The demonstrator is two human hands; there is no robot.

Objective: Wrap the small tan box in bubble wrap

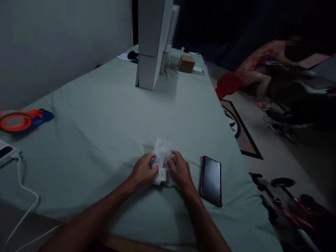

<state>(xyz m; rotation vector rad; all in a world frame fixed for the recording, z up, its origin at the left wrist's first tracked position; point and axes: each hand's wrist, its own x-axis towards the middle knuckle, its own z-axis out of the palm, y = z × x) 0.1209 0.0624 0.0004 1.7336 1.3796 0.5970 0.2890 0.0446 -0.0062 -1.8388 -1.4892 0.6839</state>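
A small clear plastic bag (163,150) with something pale inside lies on the pale green cloth (105,115) covering the table. My left hand (143,171) grips its left side with curled fingers. My right hand (180,169) pinches its right side. Both hands rest on the cloth near the front edge. What the bag holds is too dim to make out.
A dark phone in a red case (210,180) lies just right of my right hand. White boxes (152,42) and a small brown box (186,63) stand at the far end. An orange and blue tool (22,120) and a white cable (26,196) lie left. A person (259,66) crouches on the floor right, near a red bicycle (291,210).
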